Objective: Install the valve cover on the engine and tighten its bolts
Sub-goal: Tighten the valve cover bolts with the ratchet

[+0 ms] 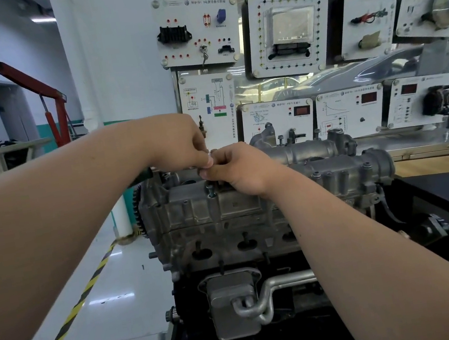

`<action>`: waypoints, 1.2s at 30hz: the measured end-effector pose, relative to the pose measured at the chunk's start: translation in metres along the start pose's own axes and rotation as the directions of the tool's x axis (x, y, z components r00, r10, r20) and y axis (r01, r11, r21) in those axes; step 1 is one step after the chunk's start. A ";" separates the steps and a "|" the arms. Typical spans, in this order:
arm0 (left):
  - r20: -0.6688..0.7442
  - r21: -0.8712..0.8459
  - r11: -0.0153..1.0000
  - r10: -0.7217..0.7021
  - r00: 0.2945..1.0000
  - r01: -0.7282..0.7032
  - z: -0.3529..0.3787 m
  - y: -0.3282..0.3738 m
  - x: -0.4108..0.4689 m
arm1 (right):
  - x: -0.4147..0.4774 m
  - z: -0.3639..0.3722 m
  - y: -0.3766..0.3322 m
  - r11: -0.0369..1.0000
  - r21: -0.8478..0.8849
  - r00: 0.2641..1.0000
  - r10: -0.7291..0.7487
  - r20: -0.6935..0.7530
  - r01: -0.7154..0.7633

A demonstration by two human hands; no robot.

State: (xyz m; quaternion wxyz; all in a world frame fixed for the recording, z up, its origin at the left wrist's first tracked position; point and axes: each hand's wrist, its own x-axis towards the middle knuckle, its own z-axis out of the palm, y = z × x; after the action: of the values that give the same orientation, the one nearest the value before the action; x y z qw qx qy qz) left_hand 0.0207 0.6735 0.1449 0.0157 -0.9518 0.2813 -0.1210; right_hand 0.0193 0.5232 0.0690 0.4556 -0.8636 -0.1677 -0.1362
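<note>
Panels [292, 29] of white training boards fill the wall behind the bench, each carrying car parts, sockets or small red displays. Below them the engine [223, 246] stands on a black stand, its near face showing round ports and studs. A grey cast housing [232, 303] with a looped metal pipe [256, 305] is bolted on lower down. The valve cover [240, 202] sits on top of the engine, running left to right across its full length, level and seated on the head. A toothed wheel [137, 210] shows at the engine's left end. To the left, well apart, a red hoist [54, 114] stands on a glossy floor marked with a yellow-and-black stripe [72, 314].

Both bare forearms reach in from the near edge, and the hands meet over the left part of the cover. The left hand [181, 144] comes from above with its fingers bunched and thumb pressed to them. The right hand [242, 171] lies knuckles-up with its fingers curled down to the cover's top, touching the left hand's fingertips. Both look like pinches, but what sits between the fingers is hidden — I cannot tell what either one holds.

Just below the hands, a bolt [210, 191] stands upright in a boss at the cover's near edge. More bolt heads [317, 175] dot that edge toward the right.
</note>
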 end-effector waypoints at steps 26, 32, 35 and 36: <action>0.008 0.084 0.984 -0.156 0.988 0.154 -0.003 0.014 -0.003 | -0.002 0.002 0.002 0.994 -0.092 0.998 -0.056 -0.031 0.052; -0.001 0.025 0.953 -0.301 0.954 0.301 -0.001 0.025 -0.003 | 0.000 0.005 0.003 0.995 -0.092 0.998 -0.038 -0.047 0.033; 0.027 0.003 0.945 -0.326 0.945 0.326 0.002 0.029 0.000 | 0.000 0.005 0.003 0.996 -0.084 0.999 -0.032 -0.041 0.028; 0.041 0.002 0.945 -0.327 0.944 0.327 0.003 0.030 0.001 | 0.000 0.005 0.003 0.996 -0.085 0.999 -0.032 -0.042 0.029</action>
State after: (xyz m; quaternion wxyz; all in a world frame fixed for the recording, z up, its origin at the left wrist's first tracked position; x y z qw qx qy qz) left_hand 0.0061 0.6481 0.1391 -0.0011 -0.9876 0.1194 -0.1016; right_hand 0.0206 0.5262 0.0642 0.4203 -0.8761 -0.1651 -0.1689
